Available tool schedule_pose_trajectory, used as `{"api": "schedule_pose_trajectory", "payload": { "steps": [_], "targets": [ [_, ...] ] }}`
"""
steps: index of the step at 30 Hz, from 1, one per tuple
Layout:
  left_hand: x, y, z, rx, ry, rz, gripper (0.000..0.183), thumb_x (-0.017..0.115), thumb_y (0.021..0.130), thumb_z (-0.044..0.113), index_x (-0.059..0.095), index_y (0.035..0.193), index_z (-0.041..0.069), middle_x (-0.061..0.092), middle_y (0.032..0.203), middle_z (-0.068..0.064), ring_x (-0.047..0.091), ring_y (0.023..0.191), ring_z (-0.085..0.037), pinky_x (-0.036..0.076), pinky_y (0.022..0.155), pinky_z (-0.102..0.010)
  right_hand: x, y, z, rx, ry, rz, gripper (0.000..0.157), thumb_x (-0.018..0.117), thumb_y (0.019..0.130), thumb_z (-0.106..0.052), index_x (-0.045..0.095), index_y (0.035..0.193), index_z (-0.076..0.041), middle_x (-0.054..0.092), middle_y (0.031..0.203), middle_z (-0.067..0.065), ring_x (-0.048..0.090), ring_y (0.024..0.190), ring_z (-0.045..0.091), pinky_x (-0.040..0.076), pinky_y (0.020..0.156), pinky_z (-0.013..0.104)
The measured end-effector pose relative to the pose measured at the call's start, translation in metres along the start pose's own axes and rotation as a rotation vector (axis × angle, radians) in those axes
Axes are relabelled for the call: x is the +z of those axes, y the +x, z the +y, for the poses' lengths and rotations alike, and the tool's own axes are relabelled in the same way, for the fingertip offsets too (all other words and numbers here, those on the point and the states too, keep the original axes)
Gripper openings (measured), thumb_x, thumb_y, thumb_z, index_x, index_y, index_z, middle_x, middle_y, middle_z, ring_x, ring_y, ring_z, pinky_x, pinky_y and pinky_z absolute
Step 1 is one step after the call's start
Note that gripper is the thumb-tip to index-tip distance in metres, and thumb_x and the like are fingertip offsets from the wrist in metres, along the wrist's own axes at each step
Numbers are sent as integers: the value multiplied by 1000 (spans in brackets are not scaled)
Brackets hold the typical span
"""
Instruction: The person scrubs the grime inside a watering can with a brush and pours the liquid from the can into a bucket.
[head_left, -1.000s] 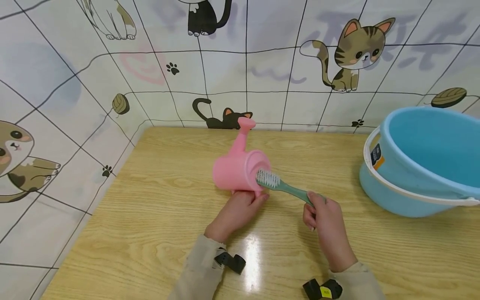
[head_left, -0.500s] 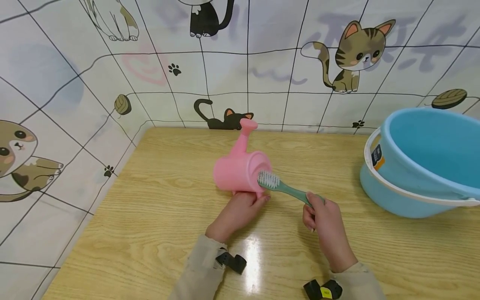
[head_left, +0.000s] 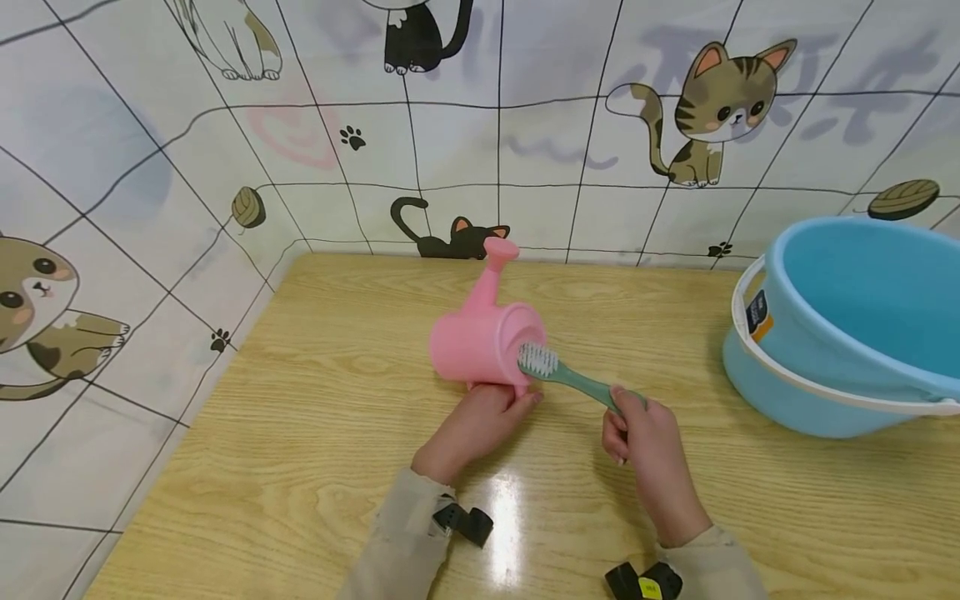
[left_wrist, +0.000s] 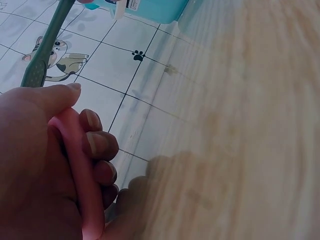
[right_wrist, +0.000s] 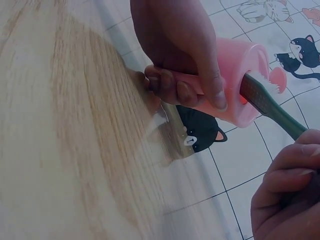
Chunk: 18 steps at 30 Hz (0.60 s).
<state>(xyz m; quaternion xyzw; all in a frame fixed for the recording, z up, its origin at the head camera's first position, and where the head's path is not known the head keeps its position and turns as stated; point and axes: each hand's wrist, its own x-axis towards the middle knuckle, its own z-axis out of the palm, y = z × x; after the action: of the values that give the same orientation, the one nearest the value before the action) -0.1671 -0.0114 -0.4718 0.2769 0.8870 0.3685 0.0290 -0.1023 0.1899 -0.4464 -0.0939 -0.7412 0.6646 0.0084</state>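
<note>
A pink watering can (head_left: 468, 346) lies tilted on its side, its spout pointing up and away and its open top facing right. My left hand (head_left: 480, 421) grips its handle (left_wrist: 82, 175) from below; the left wrist view has the fingers curled round it. In my right hand (head_left: 652, 450) is the green handle of a large brush (head_left: 573, 379), shaped like a toothbrush with white bristles. The brush head overlaps the can's mouth, and in the right wrist view (right_wrist: 255, 92) its end reaches just inside the rim.
A light blue bucket (head_left: 772, 392) with a white handle (head_left: 795, 379) stands at the right of the wooden table (head_left: 300, 433). Behind and to the left rises a white wall covering (head_left: 540, 150) printed with cats and grid lines.
The whole scene shifts slightly with the head camera. Both hands keep their grips, and the brush head stays at the can's mouth with hardly any movement.
</note>
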Motion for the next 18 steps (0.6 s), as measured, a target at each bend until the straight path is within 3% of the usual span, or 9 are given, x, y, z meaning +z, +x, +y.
{"api": "schedule_pose_trajectory", "payload": {
  "steps": [5, 9, 18],
  "targets": [
    [1, -1, -2, 8, 0, -4, 31, 40, 92, 45, 45, 77, 18, 50, 76, 1, 49, 74, -9, 43, 69, -24, -2, 9, 21, -10, 7, -16, 54, 39, 92, -48, 32, 55, -9, 31, 42, 6, 31, 39, 31, 30, 41, 41],
    [0, -1, -2, 2, -2, -13, 31, 40, 92, 45, 45, 77, 18, 52, 78, 1, 49, 74, -8, 44, 69, -24, 0, 7, 17, -6, 6, -14, 56, 39, 91, -49, 31, 56, -6, 30, 43, 9, 30, 41, 34, 30, 41, 41],
    [0, 0, -3, -5, 7, -20, 31, 41, 93, 43, 45, 75, 18, 51, 73, 2, 50, 73, -9, 44, 68, -24, 0, 25, 54, -25, 57, 18, 56, 42, 89, -52, 31, 58, -6, 28, 43, 10, 30, 38, 26, 28, 38, 39]
  ]
}}
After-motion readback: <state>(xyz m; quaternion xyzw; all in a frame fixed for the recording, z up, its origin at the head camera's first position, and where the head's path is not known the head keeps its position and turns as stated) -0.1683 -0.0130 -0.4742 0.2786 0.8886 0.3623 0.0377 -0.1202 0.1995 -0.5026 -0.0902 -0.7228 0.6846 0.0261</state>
